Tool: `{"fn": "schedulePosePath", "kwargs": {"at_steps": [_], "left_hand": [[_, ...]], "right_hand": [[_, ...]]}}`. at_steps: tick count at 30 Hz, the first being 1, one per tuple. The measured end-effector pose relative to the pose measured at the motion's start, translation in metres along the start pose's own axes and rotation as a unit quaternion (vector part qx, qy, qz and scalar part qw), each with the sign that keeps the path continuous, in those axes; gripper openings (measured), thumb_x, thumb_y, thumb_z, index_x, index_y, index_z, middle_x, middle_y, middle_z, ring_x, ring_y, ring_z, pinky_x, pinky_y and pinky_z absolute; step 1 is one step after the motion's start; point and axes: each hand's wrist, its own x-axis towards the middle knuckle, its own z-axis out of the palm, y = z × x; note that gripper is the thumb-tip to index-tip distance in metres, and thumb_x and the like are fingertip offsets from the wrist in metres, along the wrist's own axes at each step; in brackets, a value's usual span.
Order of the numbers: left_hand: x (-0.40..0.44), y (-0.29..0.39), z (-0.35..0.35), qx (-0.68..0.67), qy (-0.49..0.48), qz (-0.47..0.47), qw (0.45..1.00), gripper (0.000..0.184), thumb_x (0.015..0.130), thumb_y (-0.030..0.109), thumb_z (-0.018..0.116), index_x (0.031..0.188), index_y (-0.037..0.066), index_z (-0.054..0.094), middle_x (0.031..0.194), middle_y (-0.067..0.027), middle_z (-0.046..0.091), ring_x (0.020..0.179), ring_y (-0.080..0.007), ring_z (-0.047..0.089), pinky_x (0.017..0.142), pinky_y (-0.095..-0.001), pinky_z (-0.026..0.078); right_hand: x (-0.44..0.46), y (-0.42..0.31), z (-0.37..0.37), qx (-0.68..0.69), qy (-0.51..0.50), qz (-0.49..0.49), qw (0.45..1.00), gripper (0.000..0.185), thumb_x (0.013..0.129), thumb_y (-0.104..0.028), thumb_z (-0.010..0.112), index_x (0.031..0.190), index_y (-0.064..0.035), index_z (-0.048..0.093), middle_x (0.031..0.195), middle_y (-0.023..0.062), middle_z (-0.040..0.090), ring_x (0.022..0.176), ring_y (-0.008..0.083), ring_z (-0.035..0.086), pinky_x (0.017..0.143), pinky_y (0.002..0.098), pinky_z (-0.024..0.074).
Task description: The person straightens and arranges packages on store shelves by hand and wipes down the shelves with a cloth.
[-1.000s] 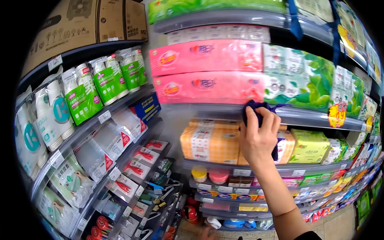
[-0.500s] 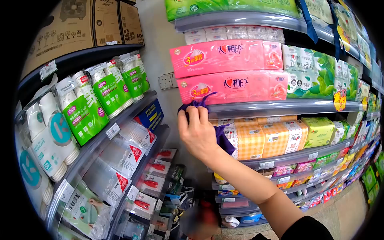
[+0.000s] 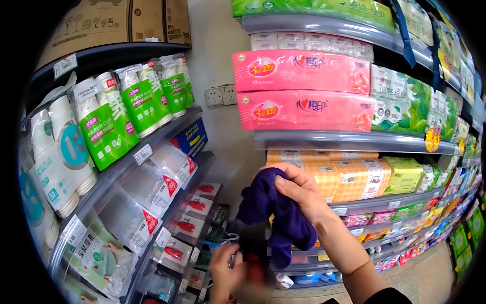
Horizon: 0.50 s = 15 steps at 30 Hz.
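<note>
Purple cloth (image 3: 286, 215): in the right hand (image 3: 307, 196), bunched, out in front of the gap between the left-hand shelving and the tissue shelf (image 3: 349, 142). Right fingers closed on its upper end, thumb pressed over the top fold, the other fingers mostly hidden behind. From that grip the cloth drapes in two parts: a shorter lobe out to the left, a longer one falling downward, its tail the lowest point. Long axis near vertical, so the bulk lies below and slightly left of the right fingers. Left hand (image 3: 226, 268): low, below and left of the cloth, apparently apart from it, nearest the shorter lobe. Its fingers are curled beside a small dark item; cannot tell whether that is gripped. The patch just right of this hand is blurred and unreadable. Nearer hand: the right, in full contact. Behind and to the right of the cloth, orange checked packs (image 3: 349, 178) sit one level under the pink tissue packs (image 3: 306, 111); the cloth hangs nearer the camera than either.
</note>
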Motion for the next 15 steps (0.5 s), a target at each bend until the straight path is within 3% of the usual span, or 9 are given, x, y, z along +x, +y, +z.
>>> {"fn": "schedulePosePath", "kwargs": {"at_steps": [2, 4, 6, 8, 10, 11, 12, 15], "left_hand": [[0.046, 0.006, -0.011, -0.037, 0.015, -0.011, 0.999, 0.027, 0.08, -0.001, 0.058, 0.107, 0.0, 0.057, 0.096, -0.0082, 0.06, 0.08, -0.0135, 0.057, 0.07, -0.0253, 0.047], [0.096, 0.015, -0.012, -0.206, 0.065, 0.009, 0.976, 0.03, 0.085, 0.0, 0.054, 0.114, -0.001, 0.052, 0.106, -0.0083, 0.058, 0.082, -0.0112, 0.055, 0.072, -0.0237, 0.046], [0.148, 0.03, -0.018, -0.332, 0.054, 0.0, 0.942, 0.034, 0.087, 0.002, 0.053, 0.12, -0.002, 0.047, 0.112, -0.0105, 0.054, 0.09, -0.0127, 0.054, 0.077, -0.0254, 0.045], [0.201, 0.051, -0.018, -0.373, 0.054, 0.018, 0.926, 0.037, 0.089, 0.005, 0.054, 0.124, -0.002, 0.045, 0.115, -0.011, 0.053, 0.102, -0.0132, 0.052, 0.082, -0.0252, 0.043], [0.249, 0.063, -0.012, -0.378, 0.043, 0.015, 0.925, 0.043, 0.09, 0.018, 0.057, 0.125, -0.004, 0.043, 0.12, -0.0131, 0.052, 0.111, -0.0172, 0.049, 0.089, -0.0279, 0.041], [0.27, 0.068, -0.008, -0.384, 0.041, 0.019, 0.922, 0.043, 0.09, 0.018, 0.057, 0.125, -0.004, 0.043, 0.12, -0.0131, 0.052, 0.111, -0.0172, 0.049, 0.089, -0.0279, 0.041], [0.288, 0.073, -0.003, -0.374, 0.038, -0.003, 0.927, 0.048, 0.091, 0.027, 0.055, 0.125, -0.005, 0.043, 0.121, -0.0138, 0.052, 0.112, -0.0187, 0.049, 0.092, -0.0289, 0.04], [0.323, 0.081, 0.007, -0.384, -0.001, -0.025, 0.923, 0.059, 0.091, 0.041, 0.052, 0.126, -0.006, 0.043, 0.121, -0.0148, 0.052, 0.113, -0.0203, 0.049, 0.095, -0.0301, 0.037]], "right_hand": [[-0.012, -0.023, -0.002, -0.052, 0.026, -0.03, 0.998, 0.023, 0.091, -0.007, 0.051, 0.113, -0.0011, 0.056, 0.101, 0.0028, 0.061, 0.092, 0.0074, 0.055, 0.082, 0.0225, 0.0448], [-0.028, -0.048, -0.018, -0.246, 0.052, -0.096, 0.963, 0.022, 0.09, -0.006, 0.051, 0.109, -0.0004, 0.058, 0.097, 0.0021, 0.061, 0.089, 0.0062, 0.054, 0.079, 0.0212, 0.0435], [-0.042, -0.078, -0.032, -0.31, 0.099, -0.131, 0.937, 0.021, 0.089, -0.007, 0.05, 0.106, -0.0001, 0.06, 0.094, 0.0004, 0.06, 0.086, 0.0056, 0.052, 0.076, 0.02, 0.0419], [-0.048, -0.114, -0.039, -0.398, 0.154, -0.185, 0.885, 0.02, 0.09, -0.01, 0.051, 0.106, -0.001, 0.06, 0.093, 0.0002, 0.06, 0.085, 0.0052, 0.052, 0.074, 0.0194, 0.0414], [-0.046, -0.144, -0.051, -0.471, 0.229, -0.208, 0.827, 0.023, 0.09, -0.015, 0.054, 0.107, -0.0004, 0.06, 0.093, 0.0021, 0.061, 0.084, 0.006, 0.053, 0.075, 0.0206, 0.0416], [-0.043, -0.158, -0.059, -0.526, 0.242, -0.228, 0.783, 0.026, 0.09, -0.017, 0.055, 0.108, 0.0005, 0.059, 0.093, 0.0032, 0.061, 0.084, 0.0065, 0.053, 0.076, 0.0211, 0.0417], [-0.038, -0.172, -0.065, -0.578, 0.254, -0.246, 0.736, 0.029, 0.09, -0.019, 0.056, 0.11, 0.0014, 0.058, 0.094, 0.0043, 0.061, 0.085, 0.0071, 0.053, 0.077, 0.0217, 0.0418], [-0.027, -0.198, -0.075, -0.647, 0.246, -0.239, 0.681, 0.034, 0.087, -0.02, 0.059, 0.114, 0.0009, 0.057, 0.098, 0.0059, 0.062, 0.091, 0.0118, 0.055, 0.081, 0.0262, 0.0434]]}}
